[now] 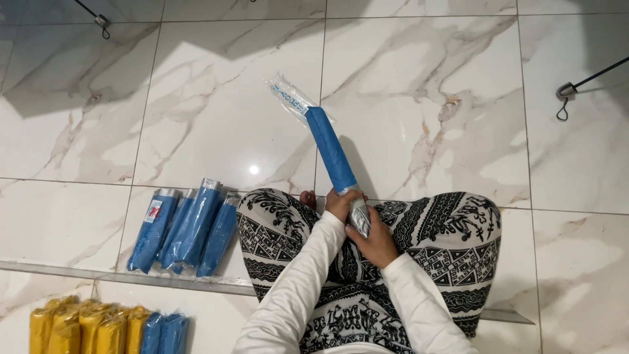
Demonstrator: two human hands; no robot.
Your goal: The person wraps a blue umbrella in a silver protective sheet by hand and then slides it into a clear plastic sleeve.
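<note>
A folded blue umbrella [333,152] at frame centre slants up-left inside a clear plastic sleeve [293,99], its long axis diagonal. Left hand [342,203] and right hand [373,242] both clasp its lower end; bagged blue umbrellas [187,229] lie lower left.

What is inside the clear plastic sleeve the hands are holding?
A rolled blue item fills most of the clear sleeve; its far end is empty. The hands cover its near end.

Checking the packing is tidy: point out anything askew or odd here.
Nothing looks damaged or spilled. The long blue folded item held by both hands sits only partly inside its clear plastic sleeve. The bagged blue bundles on the marble floor lie neatly side by side.
</note>
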